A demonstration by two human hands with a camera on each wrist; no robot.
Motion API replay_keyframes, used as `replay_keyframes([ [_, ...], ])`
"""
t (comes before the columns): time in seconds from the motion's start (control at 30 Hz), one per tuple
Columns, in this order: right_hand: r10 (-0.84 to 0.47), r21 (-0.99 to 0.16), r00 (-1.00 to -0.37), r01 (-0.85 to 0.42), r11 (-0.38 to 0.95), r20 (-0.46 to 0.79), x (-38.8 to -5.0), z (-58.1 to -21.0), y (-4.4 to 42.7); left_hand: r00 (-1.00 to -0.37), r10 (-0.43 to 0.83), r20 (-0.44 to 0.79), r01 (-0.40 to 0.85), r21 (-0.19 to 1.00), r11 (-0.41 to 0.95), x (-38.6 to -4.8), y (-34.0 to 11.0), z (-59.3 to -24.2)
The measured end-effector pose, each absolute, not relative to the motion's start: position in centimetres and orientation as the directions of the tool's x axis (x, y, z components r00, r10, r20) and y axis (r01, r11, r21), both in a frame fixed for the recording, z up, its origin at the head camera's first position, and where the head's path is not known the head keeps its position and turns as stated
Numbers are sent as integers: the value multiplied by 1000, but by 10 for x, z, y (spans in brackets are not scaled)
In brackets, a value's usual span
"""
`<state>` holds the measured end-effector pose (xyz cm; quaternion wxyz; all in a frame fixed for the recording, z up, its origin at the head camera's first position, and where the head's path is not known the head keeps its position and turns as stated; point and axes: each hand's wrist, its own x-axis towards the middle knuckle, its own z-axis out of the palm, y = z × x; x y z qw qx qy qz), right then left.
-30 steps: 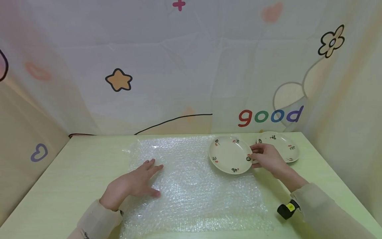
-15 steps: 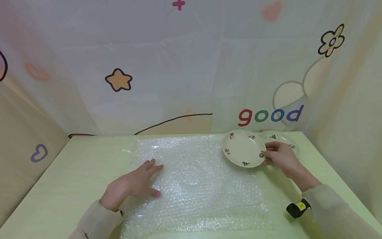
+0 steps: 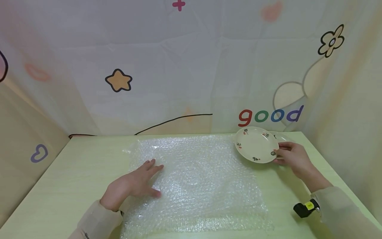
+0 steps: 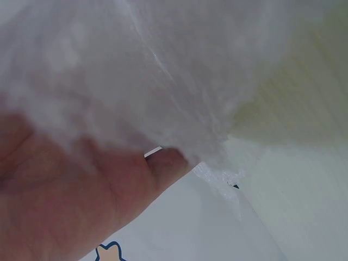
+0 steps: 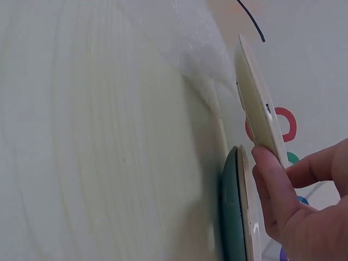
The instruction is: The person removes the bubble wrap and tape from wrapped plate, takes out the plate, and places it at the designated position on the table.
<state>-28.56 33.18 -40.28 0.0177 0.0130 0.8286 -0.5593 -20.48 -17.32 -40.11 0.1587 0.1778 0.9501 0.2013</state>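
My right hand [image 3: 295, 159] pinches the right rim of a cream plate [image 3: 256, 144] with small printed motifs, thumb and fingers on either side of it. The right wrist view shows this plate [image 5: 254, 92] tilted and raised off the table. Behind it lies another cream plate [image 3: 285, 136], mostly hidden. In the right wrist view, a green-sided dish [image 5: 232, 217] sits under that second plate. A sheet of bubble wrap [image 3: 197, 186] is spread flat over the middle of the table. Across its left side my left hand [image 3: 134, 182] rests, fingers spread.
The pale wood-grain table [image 3: 59, 189] reaches back to a printed cloth backdrop [image 3: 167, 76], with cloth along both sides too. A black device with a yellow label [image 3: 305, 208] sits at my right cuff.
My right hand has carried the cream plate to the right and back, off the bubble wrap's corner and partly over the other plate. The left hand has stayed put.
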Motion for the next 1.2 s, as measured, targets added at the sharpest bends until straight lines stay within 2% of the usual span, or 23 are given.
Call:
replay_keyframes([
  [0.37,64,-955,-997,56,291,-39,-289,-406,350,-886,405,-226,278,439,854,-205,-173,-400],
  [0.83,157,-942,-987,93,323,-43,-291,-407,362,-886,408,-223,281,442,852,-205,-173,-400],
  [1.2,202,-957,-978,109,269,-54,-286,-409,372,-885,412,-217,280,459,843,-203,-175,-401],
])
